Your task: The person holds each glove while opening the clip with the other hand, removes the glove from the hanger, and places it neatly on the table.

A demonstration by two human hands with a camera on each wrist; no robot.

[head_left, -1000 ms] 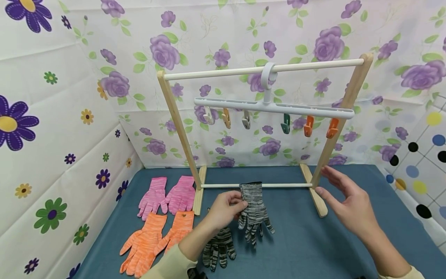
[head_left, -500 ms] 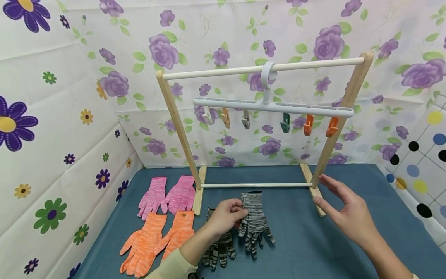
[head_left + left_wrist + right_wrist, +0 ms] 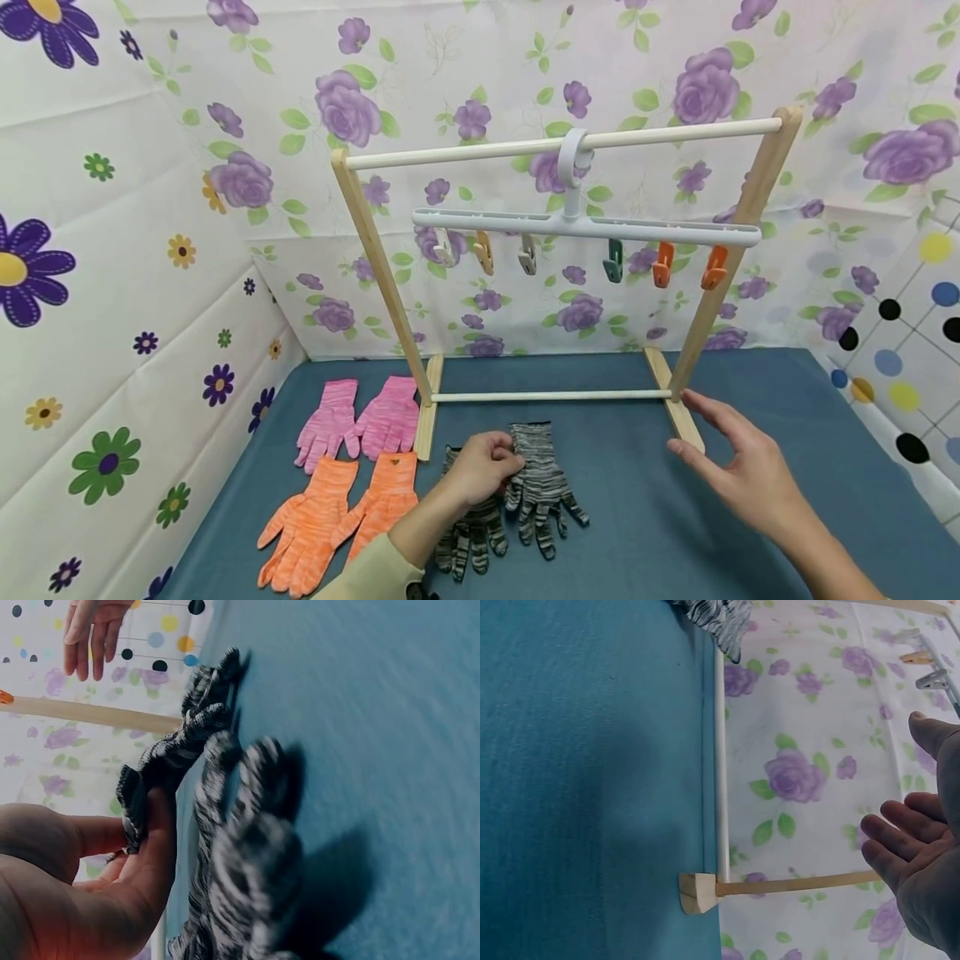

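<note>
My left hand [image 3: 482,468] pinches the side edge of a black-and-grey striped knit glove [image 3: 543,483], as the left wrist view [image 3: 97,877] also shows. The glove's cuff points toward the back, its fingers toward me. Partly hidden under my left hand and wrist lies a second black-and-grey glove [image 3: 472,542]. My right hand [image 3: 750,471] hovers near the right foot of the wooden rack, fingers spread and holding nothing. In the right wrist view, a corner of the striped glove [image 3: 720,626] shows at the top.
A wooden rack [image 3: 381,275] stands at the back of the blue-covered table [image 3: 637,517]. From its top bar hangs a white hanger [image 3: 502,222] with several coloured clips [image 3: 613,262]. Pink gloves [image 3: 387,417] and orange gloves [image 3: 315,521] lie at the left.
My left hand has moved the striped glove down toward me and slightly left, away from the rack's lower bar. The right hand has shifted slightly toward me.
</note>
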